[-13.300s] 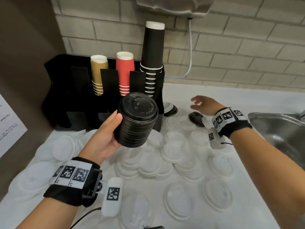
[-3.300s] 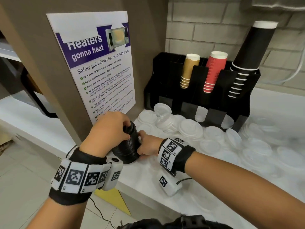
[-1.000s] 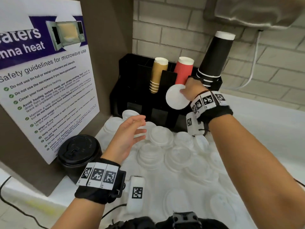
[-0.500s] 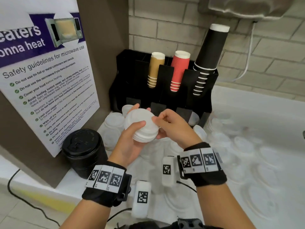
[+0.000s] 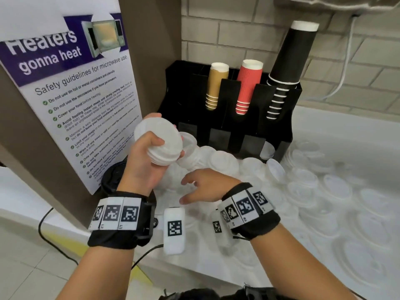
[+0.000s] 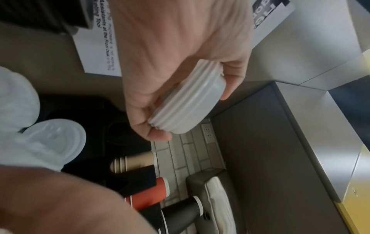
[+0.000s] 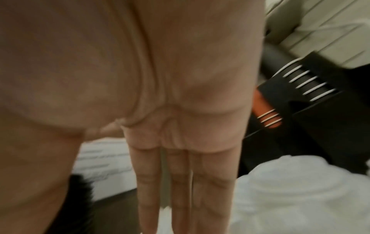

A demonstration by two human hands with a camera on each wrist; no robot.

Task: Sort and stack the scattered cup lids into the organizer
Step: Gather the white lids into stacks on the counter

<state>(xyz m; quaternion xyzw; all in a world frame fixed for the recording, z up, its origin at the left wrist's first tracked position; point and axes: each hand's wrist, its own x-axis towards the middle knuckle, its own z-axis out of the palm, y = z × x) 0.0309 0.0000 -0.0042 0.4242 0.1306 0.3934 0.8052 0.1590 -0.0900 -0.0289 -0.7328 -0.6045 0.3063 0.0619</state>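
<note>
While a small stack of white lids (image 5: pixel 159 146) sits nested in the left hand (image 5: pixel 140 163), raised above the tabletop near its left edge, most of the job looks undone. The left wrist view shows that grip clamped round the stack (image 6: pixel 188 101), thumb on one side of the rims and fingers on the other. The right hand (image 5: pixel 205 187) hovers low over the loose lids just in front, fingers straight and spread, holding nothing; its wrist view confirms the extended fingers (image 7: pixel 180 182). My reading is that it is reaching for the next lid to add.

Done so far, as far as can be told: a stack of black lids (image 5: pixel 114 176) stands gathered at the left edge, beside the poster panel (image 5: pixel 71 100), though not in the organizer (image 5: pixel 229 118). One white lid (image 5: pixel 267 150) shows in a lower slot at the organizer's right end; the other lower slots look dark, and I cannot tell if they hold anything.

Left to do: scattered white lids (image 5: pixel 337 191) cover the tabletop (image 5: pixel 346 131) from the organizer's foot to the right edge, many in loose overlapping heaps.
</note>
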